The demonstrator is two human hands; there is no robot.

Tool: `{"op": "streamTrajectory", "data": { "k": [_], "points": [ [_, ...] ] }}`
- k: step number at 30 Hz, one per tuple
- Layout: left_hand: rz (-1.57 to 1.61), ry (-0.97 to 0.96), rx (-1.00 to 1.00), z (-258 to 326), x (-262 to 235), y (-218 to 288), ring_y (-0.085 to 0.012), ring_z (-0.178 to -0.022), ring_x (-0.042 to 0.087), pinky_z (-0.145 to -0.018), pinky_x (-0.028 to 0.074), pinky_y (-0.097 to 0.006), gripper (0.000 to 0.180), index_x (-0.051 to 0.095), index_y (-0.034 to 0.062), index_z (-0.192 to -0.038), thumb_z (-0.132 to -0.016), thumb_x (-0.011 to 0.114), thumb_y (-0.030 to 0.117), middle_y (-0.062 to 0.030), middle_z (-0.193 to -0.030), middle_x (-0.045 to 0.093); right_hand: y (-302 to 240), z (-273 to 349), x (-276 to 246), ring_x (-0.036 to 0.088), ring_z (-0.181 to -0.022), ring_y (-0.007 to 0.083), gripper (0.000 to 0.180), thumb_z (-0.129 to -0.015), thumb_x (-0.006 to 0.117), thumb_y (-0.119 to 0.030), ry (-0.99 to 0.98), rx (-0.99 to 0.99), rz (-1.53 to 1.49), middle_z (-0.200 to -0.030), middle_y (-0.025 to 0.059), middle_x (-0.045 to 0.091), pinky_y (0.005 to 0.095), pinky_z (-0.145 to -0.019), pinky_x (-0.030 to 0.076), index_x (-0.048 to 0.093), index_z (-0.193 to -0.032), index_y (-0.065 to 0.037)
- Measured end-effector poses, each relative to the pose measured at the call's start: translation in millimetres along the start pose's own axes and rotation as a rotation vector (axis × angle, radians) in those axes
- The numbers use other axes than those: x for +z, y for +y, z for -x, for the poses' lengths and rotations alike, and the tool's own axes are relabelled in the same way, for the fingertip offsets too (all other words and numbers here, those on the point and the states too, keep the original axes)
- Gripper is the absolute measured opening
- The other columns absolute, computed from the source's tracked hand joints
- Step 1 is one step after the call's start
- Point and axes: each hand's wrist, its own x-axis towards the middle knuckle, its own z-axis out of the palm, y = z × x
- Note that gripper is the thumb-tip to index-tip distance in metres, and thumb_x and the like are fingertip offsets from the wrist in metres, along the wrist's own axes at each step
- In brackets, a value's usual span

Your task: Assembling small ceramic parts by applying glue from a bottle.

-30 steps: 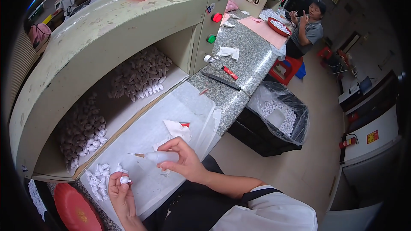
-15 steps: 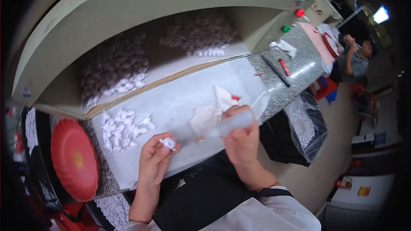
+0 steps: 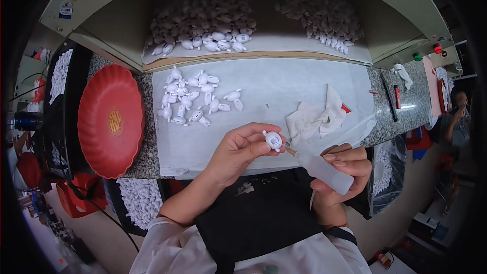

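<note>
My left hand [image 3: 238, 151] pinches a small white figurine [image 3: 273, 139] by its body, held over the near edge of the white sheet [image 3: 284, 89]. My right hand [image 3: 341, 167] grips a translucent squeeze bottle [image 3: 324, 172], whose thin nozzle touches the figurine's side. A cluster of several similar white figurines [image 3: 195, 99] lies on the sheet to the upper left of my hands. A crumpled white cloth [image 3: 317, 116] lies just beyond my right hand.
A round red tray [image 3: 110, 121] sits at the left on the speckled counter [image 3: 144, 160]. A green-framed cabinet shelf [image 3: 253, 23] behind holds heaps of figurines. A pen and red marker [image 3: 393, 99] lie at the right. Another person [image 3: 456, 111] sits far right.
The view has swung down and levelled over the counter. My two hands have come together, and the bottle's nozzle now meets the figurine in my left hand.
</note>
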Motion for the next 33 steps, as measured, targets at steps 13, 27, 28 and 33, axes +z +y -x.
{"op": "streamTrajectory", "data": {
  "k": [13, 27, 28, 33],
  "points": [
    [0.022, -0.033, -0.018, 2.1, 0.3, 0.4, -0.0174, -0.087, 0.055, -0.077, 0.046, -0.029, 0.030, 0.048, 0.0000, -0.105, -0.078, 0.054, 0.010, -0.0140, -0.097, 0.055, -0.1, 2.9, 0.6, 0.054, -0.066, 0.0186, 0.049, -0.051, 0.079, -0.009, -0.068, -0.006, 0.016, -0.084, 0.0102, 0.050, 0.0256, -0.056, 0.045, 0.047, -0.088, -0.005],
    [0.061, -0.022, -0.028, 1.6, 0.0, -0.7, -0.0167, -0.084, 0.056, -0.075, 0.046, -0.028, 0.025, 0.047, 0.0028, -0.099, -0.077, 0.056, 0.010, -0.0116, -0.094, 0.056, 0.4, 4.4, 2.8, 0.048, -0.058, 0.0138, 0.044, -0.057, 0.076, -0.022, -0.066, -0.057, 0.098, -0.076, 0.0064, 0.048, 0.0246, -0.053, 0.043, 0.045, -0.081, -0.005],
    [0.061, -0.022, -0.027, 1.5, 0.1, -1.1, -0.0167, -0.084, 0.056, -0.075, 0.046, -0.028, 0.025, 0.047, 0.0028, -0.099, -0.077, 0.056, 0.010, -0.0116, -0.094, 0.056, 0.4, 4.3, 2.8, 0.048, -0.058, 0.0138, 0.044, -0.057, 0.076, -0.022, -0.066, -0.057, 0.098, -0.076, 0.0064, 0.048, 0.0246, -0.053, 0.043, 0.045, -0.081, -0.005],
    [0.061, -0.029, -0.024, 1.1, -0.6, -2.0, -0.0167, -0.084, 0.056, -0.075, 0.046, -0.028, 0.026, 0.048, 0.0026, -0.098, -0.076, 0.058, 0.010, -0.0119, -0.094, 0.056, 0.6, 5.0, 4.0, 0.048, -0.058, 0.0142, 0.043, -0.057, 0.076, -0.021, -0.073, -0.048, 0.096, -0.076, 0.0063, 0.048, 0.0249, -0.053, 0.043, 0.044, -0.081, -0.005]
  ]
}}
